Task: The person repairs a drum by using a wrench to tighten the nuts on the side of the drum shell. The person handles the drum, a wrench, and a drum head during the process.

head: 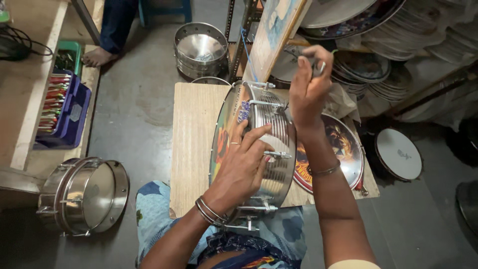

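Note:
A shiny steel drum [271, 124] with tension rods stands on its edge on a small wooden table [191, 134], its printed colourful head facing left. My left hand [244, 159] is spread over the drum's shell and rim, holding it steady. My right hand [309, 82] is raised above the drum's far side, fingers pinched on a small metal tool or key that is mostly hidden. A second printed drum head [343, 147] lies flat on the table under my right forearm.
A finished steel drum [84, 194] lies on the floor at left. Stacked steel shells [200, 50] stand beyond the table. A blue tray of coloured sticks [62, 107] sits on a bench at left. Drum heads [398, 154] pile up at right. Someone's bare foot [97, 57] shows at top left.

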